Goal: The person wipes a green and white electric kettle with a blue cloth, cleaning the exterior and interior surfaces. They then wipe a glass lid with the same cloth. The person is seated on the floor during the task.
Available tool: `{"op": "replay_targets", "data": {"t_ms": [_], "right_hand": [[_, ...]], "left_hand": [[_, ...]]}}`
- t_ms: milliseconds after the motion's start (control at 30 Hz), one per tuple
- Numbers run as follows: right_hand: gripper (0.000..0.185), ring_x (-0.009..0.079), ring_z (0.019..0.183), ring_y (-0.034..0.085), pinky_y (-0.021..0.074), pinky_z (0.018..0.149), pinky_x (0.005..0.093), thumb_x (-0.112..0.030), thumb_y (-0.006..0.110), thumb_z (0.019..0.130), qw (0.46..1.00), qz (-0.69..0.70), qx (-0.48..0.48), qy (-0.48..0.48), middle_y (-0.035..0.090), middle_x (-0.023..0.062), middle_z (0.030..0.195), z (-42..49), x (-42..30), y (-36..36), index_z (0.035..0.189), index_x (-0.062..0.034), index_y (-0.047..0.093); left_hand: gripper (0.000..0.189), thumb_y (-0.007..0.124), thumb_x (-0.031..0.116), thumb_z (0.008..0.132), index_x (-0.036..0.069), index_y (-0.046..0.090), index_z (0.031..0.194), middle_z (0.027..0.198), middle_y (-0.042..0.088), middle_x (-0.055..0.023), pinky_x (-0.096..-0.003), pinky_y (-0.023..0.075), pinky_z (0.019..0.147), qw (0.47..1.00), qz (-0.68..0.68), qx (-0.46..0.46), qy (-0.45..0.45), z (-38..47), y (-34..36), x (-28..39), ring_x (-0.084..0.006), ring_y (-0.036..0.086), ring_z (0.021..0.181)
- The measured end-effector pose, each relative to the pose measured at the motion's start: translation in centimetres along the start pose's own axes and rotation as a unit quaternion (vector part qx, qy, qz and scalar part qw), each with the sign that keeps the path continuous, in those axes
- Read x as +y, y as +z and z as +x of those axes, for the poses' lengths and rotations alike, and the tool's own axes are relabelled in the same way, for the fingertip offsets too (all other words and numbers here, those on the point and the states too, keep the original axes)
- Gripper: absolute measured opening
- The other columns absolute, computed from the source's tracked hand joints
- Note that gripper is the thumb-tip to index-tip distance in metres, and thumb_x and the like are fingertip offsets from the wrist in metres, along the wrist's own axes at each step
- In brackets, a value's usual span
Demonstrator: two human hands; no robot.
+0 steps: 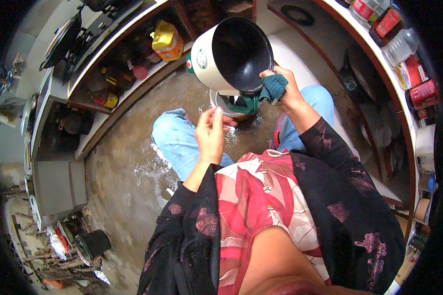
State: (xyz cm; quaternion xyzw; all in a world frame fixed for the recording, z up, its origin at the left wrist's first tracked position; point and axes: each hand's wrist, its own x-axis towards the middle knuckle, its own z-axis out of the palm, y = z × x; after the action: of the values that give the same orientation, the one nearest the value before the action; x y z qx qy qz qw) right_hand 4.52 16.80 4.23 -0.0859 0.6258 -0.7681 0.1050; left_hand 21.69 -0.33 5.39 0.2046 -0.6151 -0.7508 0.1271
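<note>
A white pot with a black interior [240, 51] and a green handle [243, 104] is tipped on its side, its opening towards me. My right hand [282, 86] pinches a dark green cloth [274, 87] at the pot's lower right rim. My left hand [214, 127] is raised below the pot with its fingers partly bent and slightly blurred; nothing shows in it. Beneath the pot, a round metal vessel [216, 99] stands on the floor between my knees, mostly hidden by the pot and its handle.
The concrete floor [125, 177] looks wet. Shelves on the left hold a yellow-orange jug [167, 41] and bottles. Plastic bottles [400, 47] line the right ledge. A black bucket [92, 244] lies by firewood [55, 263] at the lower left. A wok [63, 40] hangs over the counter.
</note>
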Motion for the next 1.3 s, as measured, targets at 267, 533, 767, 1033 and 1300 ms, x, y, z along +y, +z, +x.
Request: {"op": "replay_targets", "data": {"t_ms": [267,533,767,1033,1300], "right_hand": [[0.019,0.012,0.063,0.061,0.0483,0.056,0.0274,-0.016,0.071,0.088,0.996,0.072,-0.022,0.049,0.065,0.0036,0.076,-2.2,-0.5,1.4,0.082,0.0013,0.068],[0.018,0.0218,0.074,0.069,0.062,0.058,0.0409,-0.013,0.075,0.088,0.948,0.255,-0.096,0.162,0.069,0.01,0.095,-4.9,-0.4,1.9,0.098,0.0009,0.07],[0.021,0.0236,0.077,0.07,0.0602,0.052,0.0426,-0.015,0.075,0.091,0.928,0.249,-0.103,0.255,0.07,0.0102,0.102,-6.7,0.4,3.2,0.106,-0.0023,0.069],[0.028,0.0227,0.08,0.071,0.0588,0.052,0.0401,-0.026,0.075,0.091,0.858,0.25,-0.203,0.4,0.071,0.0111,0.108,-7.2,0.2,4.8,0.109,-0.0064,0.069],[0.024,0.0134,0.1,0.065,0.0546,0.086,0.0307,-0.008,0.07,0.094,0.977,-0.127,-0.163,0.057,0.071,0.0079,0.107,-6.8,-5.8,2.1,0.116,-0.0004,0.069]], "left_hand": [[0.065,0.08,0.009,0.066,0.002,0.057,0.125,0.126,0.054,-0.0176,-0.0558,0.0308,0.113,0.779,0.425,-0.047,0.458,0.5,0.3,-2.1,-0.0391,0.052,0.12],[0.032,0.084,0.012,0.065,0.011,0.064,0.091,0.104,0.061,-0.0068,-0.0515,0.0328,0.11,0.735,0.362,0.07,0.57,2.5,-3.0,-0.6,-0.0296,0.06,0.105],[0.025,0.071,0.002,0.087,0.003,0.052,0.103,0.131,0.056,-0.0271,-0.0537,0.0455,0.107,0.785,0.236,0.087,0.566,4.3,-3.7,1.2,-0.0428,0.056,0.126],[0.05,0.067,0.008,0.097,0.001,0.036,0.136,0.115,0.066,-0.0224,-0.0478,0.0493,0.104,0.887,-0.044,0.181,0.422,8.0,-3.5,-0.1,-0.0361,0.067,0.112],[0.007,0.065,-0.005,0.093,0.0,0.06,0.092,0.094,0.07,-0.0071,-0.0309,0.0569,0.08,0.897,-0.127,0.247,0.342,13.6,-8.6,-1.3,-0.0134,0.066,0.087]]}}
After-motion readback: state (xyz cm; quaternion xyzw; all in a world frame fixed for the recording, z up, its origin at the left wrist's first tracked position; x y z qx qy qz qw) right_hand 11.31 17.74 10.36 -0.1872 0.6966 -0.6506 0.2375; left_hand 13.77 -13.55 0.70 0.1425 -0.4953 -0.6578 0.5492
